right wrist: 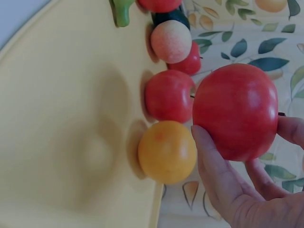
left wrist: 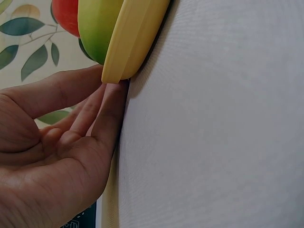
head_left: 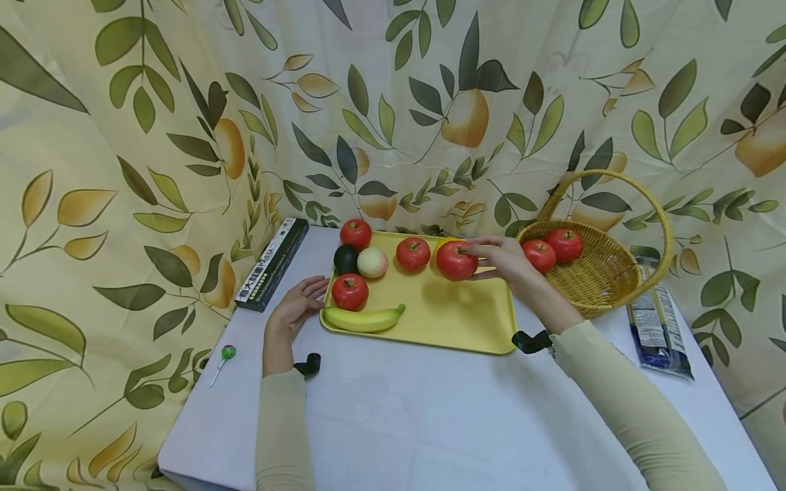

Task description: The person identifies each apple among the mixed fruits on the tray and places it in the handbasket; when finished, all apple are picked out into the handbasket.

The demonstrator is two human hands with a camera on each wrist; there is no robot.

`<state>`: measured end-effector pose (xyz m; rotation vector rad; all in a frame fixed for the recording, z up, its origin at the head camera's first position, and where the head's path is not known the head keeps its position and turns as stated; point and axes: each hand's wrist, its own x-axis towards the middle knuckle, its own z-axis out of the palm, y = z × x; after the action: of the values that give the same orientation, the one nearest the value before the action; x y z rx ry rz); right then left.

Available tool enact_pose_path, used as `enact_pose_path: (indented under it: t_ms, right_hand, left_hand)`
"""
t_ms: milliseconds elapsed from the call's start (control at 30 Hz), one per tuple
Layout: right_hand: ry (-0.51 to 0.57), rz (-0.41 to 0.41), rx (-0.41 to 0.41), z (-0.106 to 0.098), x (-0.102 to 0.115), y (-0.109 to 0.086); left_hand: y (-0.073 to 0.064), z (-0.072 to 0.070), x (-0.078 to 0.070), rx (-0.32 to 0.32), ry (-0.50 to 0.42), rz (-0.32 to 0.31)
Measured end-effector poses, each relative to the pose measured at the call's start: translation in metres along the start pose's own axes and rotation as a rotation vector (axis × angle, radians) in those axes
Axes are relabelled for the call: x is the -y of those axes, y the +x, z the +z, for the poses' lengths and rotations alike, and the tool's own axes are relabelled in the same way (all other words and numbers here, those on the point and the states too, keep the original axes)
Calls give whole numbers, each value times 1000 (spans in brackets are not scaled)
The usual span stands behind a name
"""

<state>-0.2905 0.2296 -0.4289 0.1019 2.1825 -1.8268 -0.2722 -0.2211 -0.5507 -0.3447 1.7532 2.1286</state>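
My right hand (head_left: 506,262) holds a red apple (head_left: 456,262) by its sides, raised above the yellow tray (head_left: 448,320). In the right wrist view, the thumb and fingers press against the apple, and a yellow-orange fruit (right wrist: 167,152) sits on the tray beside it. My left hand (head_left: 297,307) is at the tray's left edge, its thumb and fingers pinching the corner in the left wrist view. Near it on the tray are a banana (head_left: 364,318), two red apples (head_left: 350,292), a dark green fruit (head_left: 346,259) and a pale peach (head_left: 372,262). Another red apple (head_left: 413,254) stands further right.
A wicker basket (head_left: 592,290) with a tall handle holds two red apples (head_left: 563,245) at the right. Behind its lower edge lies a blue plastic packet (head_left: 660,327). A long dark box (head_left: 273,264) and a lollipop (head_left: 228,353) lie at the left. Patterned curtain hangs behind.
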Motion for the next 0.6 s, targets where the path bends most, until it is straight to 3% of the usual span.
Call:
enact_pose_path:
  t_ms: [600]
  right_hand:
    - [-21,13,-7,-25,-5,-6]
  left_hand:
    - [0,0,0,-13,-13,-19]
